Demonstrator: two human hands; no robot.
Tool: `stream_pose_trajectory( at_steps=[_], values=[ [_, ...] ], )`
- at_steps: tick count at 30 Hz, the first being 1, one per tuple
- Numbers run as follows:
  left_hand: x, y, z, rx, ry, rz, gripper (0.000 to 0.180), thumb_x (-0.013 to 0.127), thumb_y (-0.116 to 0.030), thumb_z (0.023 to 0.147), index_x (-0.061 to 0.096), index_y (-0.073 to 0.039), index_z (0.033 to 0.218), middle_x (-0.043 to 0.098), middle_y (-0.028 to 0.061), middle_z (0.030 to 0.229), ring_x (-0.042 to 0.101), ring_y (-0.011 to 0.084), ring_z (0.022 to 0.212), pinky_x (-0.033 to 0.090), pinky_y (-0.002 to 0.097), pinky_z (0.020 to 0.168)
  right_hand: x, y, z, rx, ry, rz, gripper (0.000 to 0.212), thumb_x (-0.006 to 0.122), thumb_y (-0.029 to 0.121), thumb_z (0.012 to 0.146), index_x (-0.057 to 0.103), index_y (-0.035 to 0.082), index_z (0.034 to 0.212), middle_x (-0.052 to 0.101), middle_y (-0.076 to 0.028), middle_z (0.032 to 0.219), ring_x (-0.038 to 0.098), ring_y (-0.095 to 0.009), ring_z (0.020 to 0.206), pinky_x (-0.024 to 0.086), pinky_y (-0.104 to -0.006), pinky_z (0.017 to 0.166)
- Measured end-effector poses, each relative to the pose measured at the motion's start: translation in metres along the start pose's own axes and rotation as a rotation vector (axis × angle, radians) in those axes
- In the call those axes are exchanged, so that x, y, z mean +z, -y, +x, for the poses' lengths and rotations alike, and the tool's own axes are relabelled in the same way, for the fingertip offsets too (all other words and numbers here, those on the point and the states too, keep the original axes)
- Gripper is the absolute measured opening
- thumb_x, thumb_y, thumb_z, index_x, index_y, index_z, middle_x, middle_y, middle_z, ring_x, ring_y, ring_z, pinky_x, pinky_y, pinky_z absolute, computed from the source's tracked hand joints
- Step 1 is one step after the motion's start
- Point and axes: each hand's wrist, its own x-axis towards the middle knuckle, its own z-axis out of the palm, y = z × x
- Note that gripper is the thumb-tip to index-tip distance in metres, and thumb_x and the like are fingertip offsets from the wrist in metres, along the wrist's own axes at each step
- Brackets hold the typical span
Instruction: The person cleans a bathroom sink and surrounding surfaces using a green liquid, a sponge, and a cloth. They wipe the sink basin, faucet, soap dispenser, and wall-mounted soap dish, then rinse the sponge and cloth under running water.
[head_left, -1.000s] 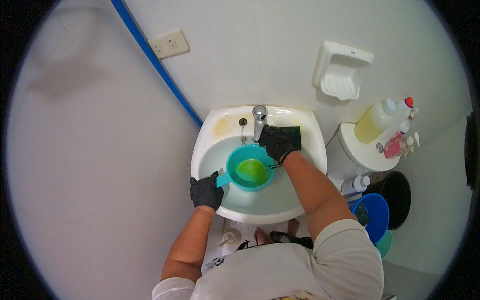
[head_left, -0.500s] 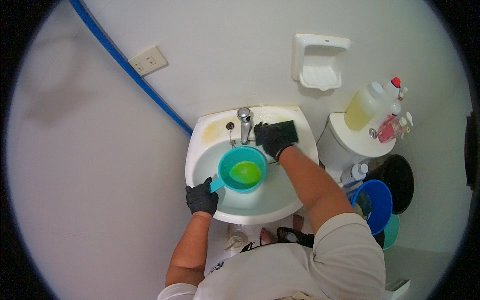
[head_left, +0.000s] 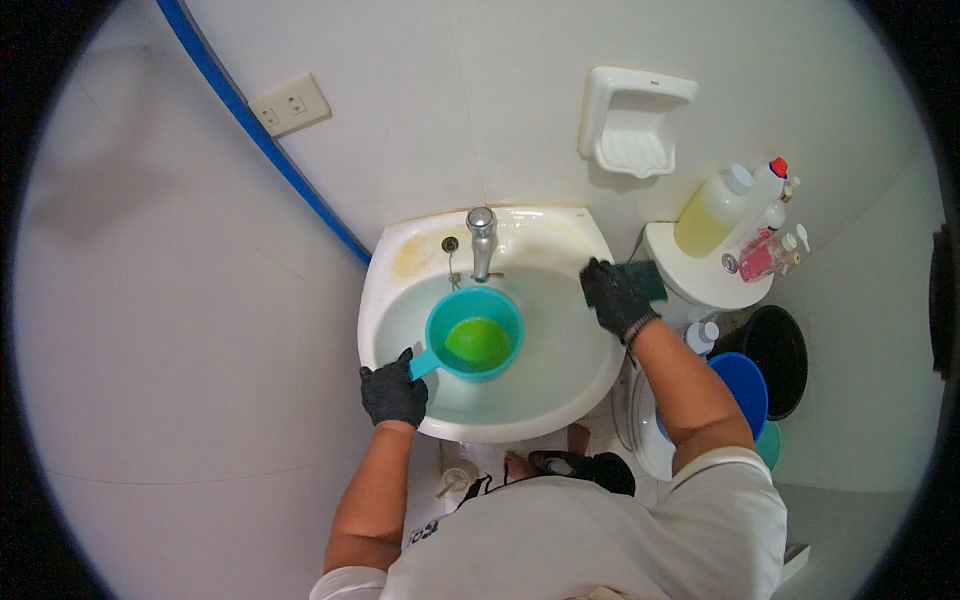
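My left hand [head_left: 394, 392], in a black glove, is closed round the handle of a turquoise dipper [head_left: 468, 300]. Bright green liquid [head_left: 478, 345] lies in the dipper, which is over the basin of a white sink [head_left: 570, 365]. At the sink's right rim is my right hand [head_left: 615, 298], also gloved in black. It grips a dark green scouring pad [head_left: 648, 280] that sticks out past its fingers toward the toilet tank. A chrome faucet [head_left: 482, 245] stands at the back of the sink, with yellowish stains on the ledge to its left.
On the white toilet tank [head_left: 690, 275] stand a jug of yellow liquid [head_left: 706, 222] and several bottles. A blue bucket [head_left: 742, 385] and a black bin [head_left: 782, 355] are at the right. A white soap dish [head_left: 638, 125] and an outlet [head_left: 290, 105] are on the wall.
My right hand has moved right with the scouring pad, from beside the faucet to the sink's right rim. My left hand still holds the dipper in about the same place.
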Motion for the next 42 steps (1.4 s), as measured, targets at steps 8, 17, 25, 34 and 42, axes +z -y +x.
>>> stream_pose_trajectory(
  at_steps=[8,17,25,34,42],
  values=[
    [-0.001,-0.001,0.005,0.001,0.006,0.030,0.053,0.063,-0.021,0.068,0.058,-0.019,0.120,0.066,0.0097,0.093,0.062,0.0256,0.091,0.032,0.0514,0.101,0.021,-0.014,0.084,-0.085,-0.249,-0.040,0.030,0.050,0.005,0.078,0.053,-0.001,0.108,0.058,-0.023,0.108,0.058,-0.035,0.098,0.046,-0.0431,0.088],
    [0.006,0.004,0.000,0.037,-0.078,0.022,0.053,0.064,-0.019,0.066,0.058,-0.020,0.119,0.066,0.0109,0.087,0.063,0.0293,0.084,0.037,0.0531,0.097,0.002,0.001,0.049,-0.008,-0.070,0.267,0.030,0.045,0.004,0.082,0.053,-0.001,0.110,0.053,-0.024,0.117,0.052,-0.036,0.110,0.040,-0.0433,0.096],
    [0.003,-0.002,0.006,0.031,-0.037,0.041,0.054,0.066,-0.021,0.065,0.058,-0.021,0.119,0.066,0.0108,0.090,0.063,0.0290,0.086,0.037,0.0498,0.099,0.046,0.043,0.111,-0.177,-0.303,0.054,0.025,0.045,0.008,0.083,0.056,0.000,0.104,0.059,-0.024,0.103,0.059,-0.032,0.097,0.046,-0.0409,0.087],
    [0.003,0.001,0.000,0.010,-0.042,0.017,0.051,0.062,-0.020,0.069,0.059,-0.020,0.119,0.066,0.0106,0.089,0.063,0.0268,0.085,0.033,0.0520,0.100,0.021,0.036,0.072,-0.034,-0.317,0.104,0.026,0.048,0.008,0.082,0.056,0.001,0.105,0.057,-0.023,0.109,0.056,-0.033,0.103,0.044,-0.0426,0.090],
    [0.000,0.003,-0.001,-0.002,-0.050,0.036,0.050,0.061,-0.019,0.070,0.059,-0.019,0.120,0.066,0.0097,0.090,0.063,0.0262,0.086,0.034,0.0507,0.101,0.019,0.032,0.059,-0.083,-0.127,0.143,0.037,0.056,0.011,0.076,0.053,0.000,0.111,0.054,-0.022,0.117,0.053,-0.034,0.109,0.043,-0.0437,0.092]
  ],
)
